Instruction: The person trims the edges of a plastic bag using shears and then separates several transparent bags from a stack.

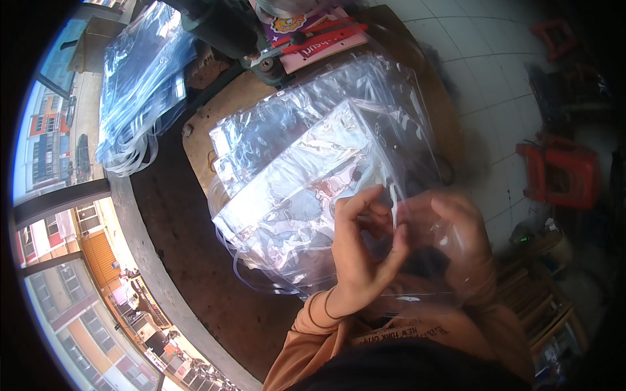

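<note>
A left hand pinches one clear plastic bag; the right hand's grip cannot be told. One dark machine stands at eleven o'clock, two red stools at two and three.

A pale, square-tiled floor lies at right beneath a red plastic stool. Daylight enters from the left, where a dark-framed window shows multi-storey buildings.

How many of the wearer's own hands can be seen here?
2. The left hand is right of the picture's centre, at the clear plastic; the right hand is farther right, seen through plastic. Some fingers are partly hidden.
</note>
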A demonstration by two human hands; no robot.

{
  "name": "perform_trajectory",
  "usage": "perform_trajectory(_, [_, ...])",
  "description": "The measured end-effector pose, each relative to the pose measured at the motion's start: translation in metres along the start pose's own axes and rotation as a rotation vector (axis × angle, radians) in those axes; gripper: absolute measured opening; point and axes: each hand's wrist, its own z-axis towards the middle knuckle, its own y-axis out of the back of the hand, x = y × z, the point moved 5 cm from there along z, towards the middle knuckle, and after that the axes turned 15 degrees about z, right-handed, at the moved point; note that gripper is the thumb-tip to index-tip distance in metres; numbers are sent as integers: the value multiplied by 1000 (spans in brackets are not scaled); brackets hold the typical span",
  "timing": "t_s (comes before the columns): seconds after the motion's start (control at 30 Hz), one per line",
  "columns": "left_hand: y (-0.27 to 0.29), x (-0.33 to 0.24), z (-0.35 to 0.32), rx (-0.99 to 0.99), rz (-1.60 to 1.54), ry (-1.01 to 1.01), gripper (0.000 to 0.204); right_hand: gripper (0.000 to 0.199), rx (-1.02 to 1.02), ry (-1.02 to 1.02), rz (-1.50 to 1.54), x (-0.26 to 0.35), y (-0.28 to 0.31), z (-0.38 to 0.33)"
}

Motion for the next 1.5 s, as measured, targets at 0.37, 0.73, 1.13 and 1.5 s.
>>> perform_trajectory(0.37, [2,-19,5,101,257,-254,42,39,-50,19,224,-3,4,8])
perform_trajectory(0.73, [-11,-34,-2,246,514,-418,32,31,-116,93,343,8,7,25])
perform_trajectory(1.13, [9,3,14,282,619,-281,56,26,80,168,-12,37,82,8])
perform_trajectory(1.5, [58,67,47,-129,1252,-84,53,33,-388,1071,-1552,62,12,18])
